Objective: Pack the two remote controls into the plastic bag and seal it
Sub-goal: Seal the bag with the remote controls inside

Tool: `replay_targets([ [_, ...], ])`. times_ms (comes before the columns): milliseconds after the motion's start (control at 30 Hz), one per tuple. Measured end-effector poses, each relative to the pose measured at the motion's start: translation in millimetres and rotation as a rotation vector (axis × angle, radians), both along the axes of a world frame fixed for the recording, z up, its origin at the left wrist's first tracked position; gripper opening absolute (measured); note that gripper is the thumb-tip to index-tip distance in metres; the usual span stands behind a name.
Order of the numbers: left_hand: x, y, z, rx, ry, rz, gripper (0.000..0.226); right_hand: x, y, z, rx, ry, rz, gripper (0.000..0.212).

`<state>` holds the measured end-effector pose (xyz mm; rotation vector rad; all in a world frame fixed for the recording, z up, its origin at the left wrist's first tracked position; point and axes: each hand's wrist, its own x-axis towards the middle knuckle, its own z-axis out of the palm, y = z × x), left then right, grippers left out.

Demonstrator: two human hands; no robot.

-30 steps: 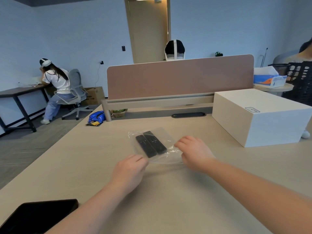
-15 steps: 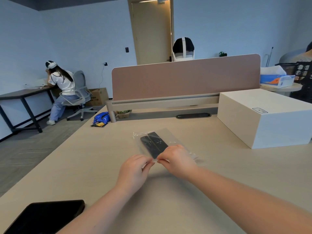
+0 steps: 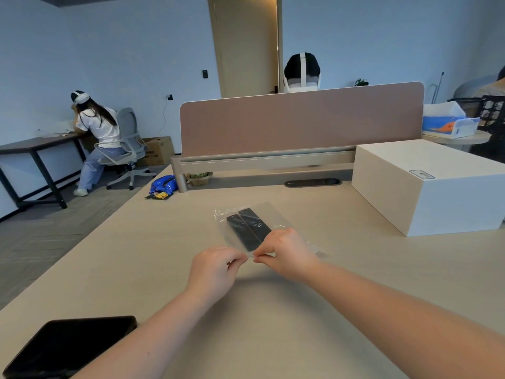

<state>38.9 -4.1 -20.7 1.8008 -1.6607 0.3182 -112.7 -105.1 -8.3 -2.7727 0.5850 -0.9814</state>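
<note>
1. Bag (image 3: 247, 228) lies flat on the desk (image 3: 273, 324), left of the white box (image 3: 426, 187); both remotes (image 3: 248, 228) are inside.
2. Change: a second ago the hands were at opposite ends of the bag's mouth; now they meet mid-edge. Seal probably partly pressed.
3. Left hand (image 3: 216, 266): fingertips pinched on the near edge.
4. Right hand (image 3: 287, 253): pinching the same edge, almost touching the left.

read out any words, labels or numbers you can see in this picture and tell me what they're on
None can be read.
Small label on the white box: characters too blurred.
Cardboard box by the wall: dark print, too small.
Blue packet: print illegible.
Remote controls in the plastic bag: no legible markings.
</note>
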Motion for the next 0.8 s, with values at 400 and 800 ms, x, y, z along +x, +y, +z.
replay_targets([
  [400, 3.2, 0.1, 1.0, -0.05, -0.076, -0.04, 0.03, 8.2, -0.7, -8.7, -0.069, -0.026, 0.013, 0.005],
  [800, 6.9, -1.8, 0.5, -0.044, -0.13, -0.052, 0.029, 8.8, 0.4, -10.2, -0.205, 0.022, -0.016, 0.013],
])
